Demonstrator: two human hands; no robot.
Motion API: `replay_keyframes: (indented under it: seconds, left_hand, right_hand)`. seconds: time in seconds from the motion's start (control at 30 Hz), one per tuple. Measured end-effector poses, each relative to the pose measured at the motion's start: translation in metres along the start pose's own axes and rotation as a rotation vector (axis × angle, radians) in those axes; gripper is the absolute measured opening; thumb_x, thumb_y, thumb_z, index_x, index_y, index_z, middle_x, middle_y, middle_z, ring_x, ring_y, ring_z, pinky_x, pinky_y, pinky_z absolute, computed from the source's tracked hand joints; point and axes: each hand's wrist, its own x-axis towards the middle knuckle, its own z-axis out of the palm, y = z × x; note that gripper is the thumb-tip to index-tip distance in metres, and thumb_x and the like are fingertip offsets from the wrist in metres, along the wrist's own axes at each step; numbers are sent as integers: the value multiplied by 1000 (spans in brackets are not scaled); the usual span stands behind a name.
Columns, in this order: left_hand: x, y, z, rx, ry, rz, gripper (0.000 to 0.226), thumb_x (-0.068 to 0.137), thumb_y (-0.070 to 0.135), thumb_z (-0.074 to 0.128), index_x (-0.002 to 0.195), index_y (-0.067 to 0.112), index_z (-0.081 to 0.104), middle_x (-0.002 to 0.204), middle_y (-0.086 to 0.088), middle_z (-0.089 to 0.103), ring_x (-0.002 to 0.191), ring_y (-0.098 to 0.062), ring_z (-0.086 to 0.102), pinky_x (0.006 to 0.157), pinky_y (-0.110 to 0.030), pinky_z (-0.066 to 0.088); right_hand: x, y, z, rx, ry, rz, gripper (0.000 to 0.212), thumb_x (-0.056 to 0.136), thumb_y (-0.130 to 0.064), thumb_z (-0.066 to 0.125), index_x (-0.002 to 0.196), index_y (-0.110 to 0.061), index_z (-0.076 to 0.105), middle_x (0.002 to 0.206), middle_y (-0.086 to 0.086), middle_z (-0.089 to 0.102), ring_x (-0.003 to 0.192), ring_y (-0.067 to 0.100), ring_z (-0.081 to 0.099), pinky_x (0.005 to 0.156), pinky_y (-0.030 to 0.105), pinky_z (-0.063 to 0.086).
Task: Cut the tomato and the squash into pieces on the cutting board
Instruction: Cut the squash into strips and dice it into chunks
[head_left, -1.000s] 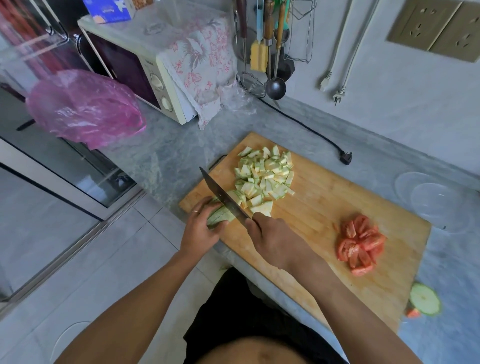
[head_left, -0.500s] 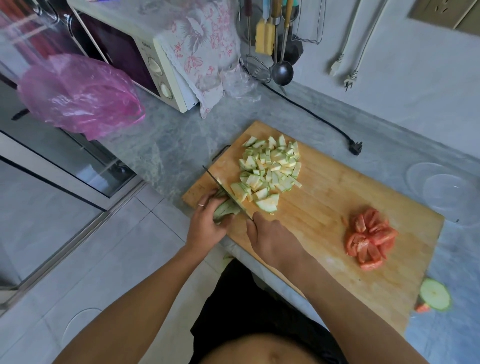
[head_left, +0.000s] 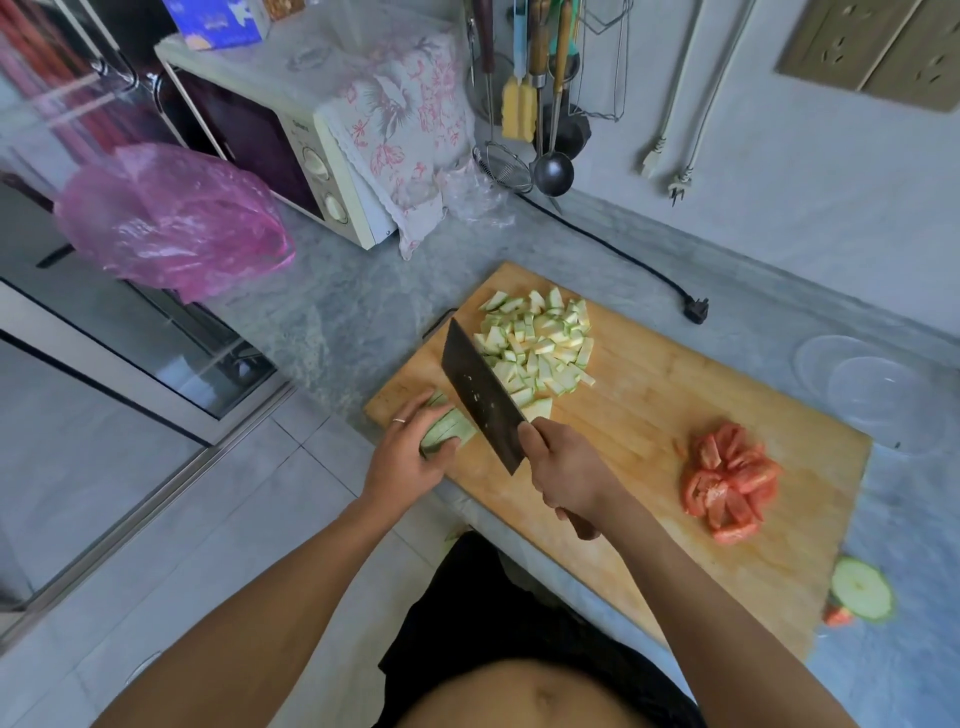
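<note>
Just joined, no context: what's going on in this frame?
A person is chopping squash. The right hand holds a cleaver over the cutting board; the left hand steadies the remaining squash strips. A pile of squash pieces and cut tomato already lie on the board.

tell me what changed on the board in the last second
The knife, down in a cut half a second ago, is now lifted with its broad side showing beside the squash pile. The right hand keeps its grip on the handle. The left hand still holds the uncut squash piece. The tomato pieces have not moved.
</note>
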Motion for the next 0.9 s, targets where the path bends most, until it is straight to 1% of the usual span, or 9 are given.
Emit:
replay_keyframes:
  seconds: [0.07, 0.17, 0.27, 0.37, 0.5, 0.57, 0.67, 0.83, 0.9]
  left_hand:
    - [-3, -2, -1, 1, -1, 28, 48, 85, 38, 65, 129, 16, 63, 141, -4, 48, 130, -15, 48, 97, -26, 47]
    - [-7, -2, 1, 16, 40, 26, 48, 86, 40, 64, 127, 15, 64, 135, -5, 46, 122, -8, 48, 91, -15, 46]
    - [-7, -1, 1, 7, 51, 8, 49, 85, 43, 64, 127, 17, 64, 132, -4, 49, 118, -4, 49, 90, -13, 43]
    - [-6, 0, -2, 0, 53, 9, 50, 84, 46, 64, 125, 17, 65, 131, -4, 51, 116, -3, 50, 90, -17, 45]
    - [-6, 2, -1, -16, 75, 6, 51, 83, 46, 65, 123, 15, 66, 129, -3, 52, 115, -1, 50, 92, -8, 41]
    - [-5, 2, 0, -22, 88, 4, 50, 83, 46, 66, 122, 14, 67, 129, -2, 53, 115, -2, 52, 92, -15, 45]
    - [-6, 1, 2, -31, 106, 18, 49, 83, 43, 68, 121, 13, 67, 128, -4, 54, 117, -12, 56, 93, -26, 50]
    - [-5, 1, 5, -30, 121, 43, 46, 85, 37, 69, 122, 9, 66, 129, -8, 54, 119, -12, 56, 95, -22, 49]
    - [-6, 1, 6, -25, 124, 42, 45, 85, 34, 70, 122, 9, 66, 129, -9, 54, 120, -16, 56, 95, -23, 49]
  right_hand:
    - [-8, -5, 0, -68, 14, -76, 41, 105, -38, 34, 81, -9, 48, 64, 9, 52, 35, 16, 49, 34, 31, 42]
    - [-18, -12, -4, -118, 17, -130, 42, 105, -39, 35, 88, -5, 54, 68, 9, 53, 46, 21, 52, 31, 27, 39]
    - [-22, -16, -8, -132, 9, -145, 43, 105, -39, 35, 89, -5, 54, 70, 9, 54, 50, 25, 53, 31, 24, 36]
    - [-24, -18, -8, -172, 8, -159, 41, 105, -39, 35, 81, -9, 50, 67, 7, 52, 47, 21, 48, 34, 24, 35]
    - [-25, -21, -8, -224, 2, -178, 39, 106, -37, 36, 74, -17, 43, 63, 3, 49, 45, 16, 40, 41, 27, 33]
    - [-24, -23, -9, -237, -1, -182, 38, 106, -37, 35, 75, -15, 43, 63, 3, 49, 46, 16, 40, 42, 26, 32]
    - [-22, -23, -4, -269, 14, -196, 36, 106, -37, 35, 77, -17, 42, 63, 4, 48, 49, 18, 39, 47, 30, 30]
    - [-16, -23, 1, -310, 6, -204, 33, 106, -37, 34, 85, -14, 43, 63, 6, 47, 47, 19, 38, 46, 31, 28]
    - [-15, -24, -4, -306, 1, -195, 34, 107, -35, 32, 86, -11, 46, 64, 4, 48, 45, 15, 39, 39, 22, 29]
